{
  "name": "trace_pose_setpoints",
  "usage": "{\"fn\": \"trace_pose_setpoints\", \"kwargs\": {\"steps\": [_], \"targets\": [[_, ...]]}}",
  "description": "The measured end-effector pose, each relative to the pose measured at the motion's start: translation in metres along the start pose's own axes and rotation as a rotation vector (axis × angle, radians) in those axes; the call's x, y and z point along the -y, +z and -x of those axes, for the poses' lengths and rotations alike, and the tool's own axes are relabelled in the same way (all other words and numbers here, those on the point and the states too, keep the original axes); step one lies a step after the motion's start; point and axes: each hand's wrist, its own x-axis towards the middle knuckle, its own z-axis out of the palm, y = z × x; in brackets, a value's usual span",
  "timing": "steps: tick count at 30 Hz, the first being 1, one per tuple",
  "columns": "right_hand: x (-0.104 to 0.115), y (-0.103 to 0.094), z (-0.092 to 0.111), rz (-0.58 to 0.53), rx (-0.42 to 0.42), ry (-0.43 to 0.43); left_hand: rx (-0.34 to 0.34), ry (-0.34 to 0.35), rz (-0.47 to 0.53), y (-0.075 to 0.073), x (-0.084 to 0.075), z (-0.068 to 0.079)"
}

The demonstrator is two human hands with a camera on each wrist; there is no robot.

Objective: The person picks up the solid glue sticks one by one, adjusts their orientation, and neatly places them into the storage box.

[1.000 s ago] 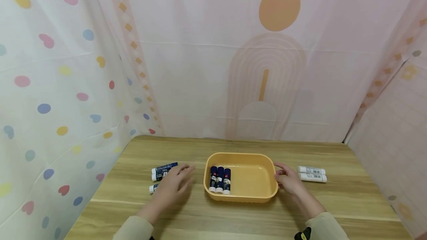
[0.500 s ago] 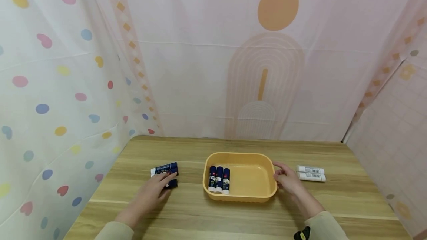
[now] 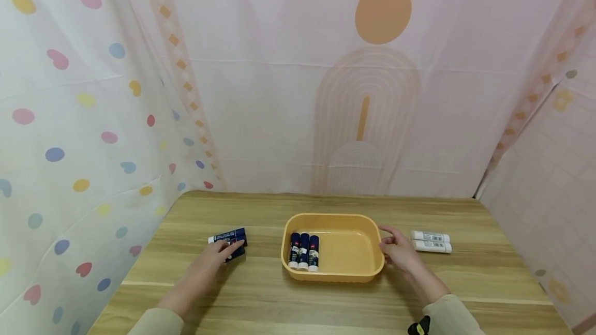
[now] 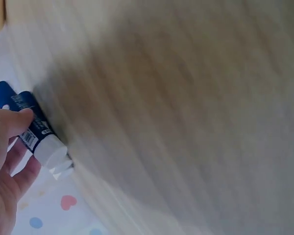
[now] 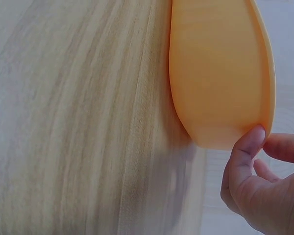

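My left hand (image 3: 209, 261) is at the left of the table, pinching a dark blue glue stick (image 4: 35, 128) with a white end between thumb and fingers. Other glue sticks (image 3: 228, 235) of the same kind lie right against it, partly hidden by the hand. The right hand (image 3: 401, 249) holds the right end of a yellow-orange plastic tray (image 3: 351, 274); in the right wrist view its fingertips (image 5: 257, 133) pinch the rim. Three dark blue glue sticks (image 3: 304, 252) lie side by side along the tray's left side.
Two white sticks (image 3: 431, 242) lie together to the right of the tray. Everything rests on a wooden table (image 3: 298, 309), with patterned curtains (image 3: 265, 118) hanging behind it and on both sides.
My left hand has moved left from beside the tray to the loose glue sticks and taken hold of the nearest one, which now lies closer to the others. The right hand stays on the tray.
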Motion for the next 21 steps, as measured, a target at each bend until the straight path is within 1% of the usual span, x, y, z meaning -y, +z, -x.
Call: {"fn": "trace_pose_setpoints", "kwargs": {"steps": [3,4,6,8,10,12,14,18,20,21], "targets": [[0.0,0.001,0.0,0.004,-0.003,0.0,-0.133,0.034,0.057,-0.002,0.002,-0.003],[0.0,0.001,-0.001,0.003,-0.005,0.0,-0.167,0.036,0.073,-0.003,0.002,-0.004],[0.0,0.002,-0.001,0.004,-0.006,-0.002,-0.213,0.025,0.112,-0.006,0.0,-0.008],[-0.001,0.001,-0.002,0.004,-0.007,-0.004,-0.226,-0.016,0.156,-0.009,-0.004,-0.013],[-0.001,0.001,-0.002,0.007,-0.007,-0.005,-0.221,-0.074,0.206,-0.012,-0.009,-0.017],[-0.001,0.001,-0.001,0.015,-0.011,-0.008,-0.22,-0.13,0.296,-0.015,-0.014,-0.022],[-0.001,0.001,-0.001,0.022,-0.015,-0.012,-0.215,-0.193,0.431,-0.016,-0.019,-0.026],[-0.001,0.001,-0.001,0.025,-0.018,-0.014,-0.195,-0.368,0.747,-0.016,-0.028,-0.033],[0.0,0.002,-0.001,0.022,-0.018,-0.013,-0.188,-0.459,0.849,-0.015,-0.032,-0.035],[0.0,0.002,-0.001,0.02,-0.018,-0.012,-0.184,-0.493,0.882,-0.015,-0.033,-0.036]]}}
